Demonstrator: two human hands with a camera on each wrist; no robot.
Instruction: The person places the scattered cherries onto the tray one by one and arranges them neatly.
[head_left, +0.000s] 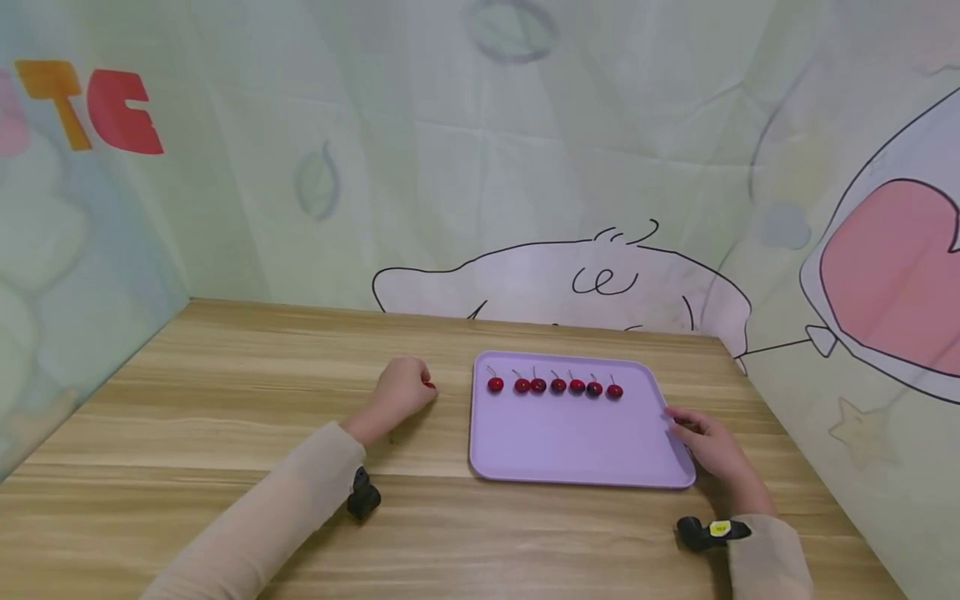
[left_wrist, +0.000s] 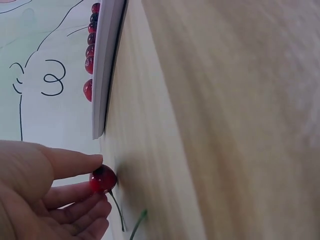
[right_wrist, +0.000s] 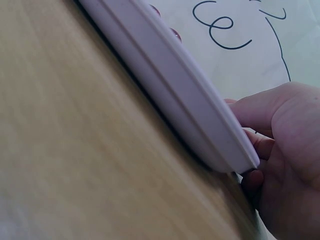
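Observation:
My left hand [head_left: 401, 390] pinches a dark red cherry [left_wrist: 103, 178] between thumb and fingers, just left of the tray. In the left wrist view its thin green stem [left_wrist: 118, 210] hangs from it. On the purple tray [head_left: 577, 437], several cherries [head_left: 558, 386] form a row along the far side, stems pointing away from me. A slightly wider gap separates the leftmost cherry [head_left: 495, 385] from the others. My right hand [head_left: 708, 446] grips the tray's right edge; in the right wrist view its fingers [right_wrist: 260, 145] bend around the rim near a corner.
The tray lies on a wood-grain table [head_left: 247, 392]. Close to the left hand, another green stem [left_wrist: 141, 220] shows in the left wrist view. A printed cloth backdrop [head_left: 420, 167] rises behind the table's far edge and along both sides.

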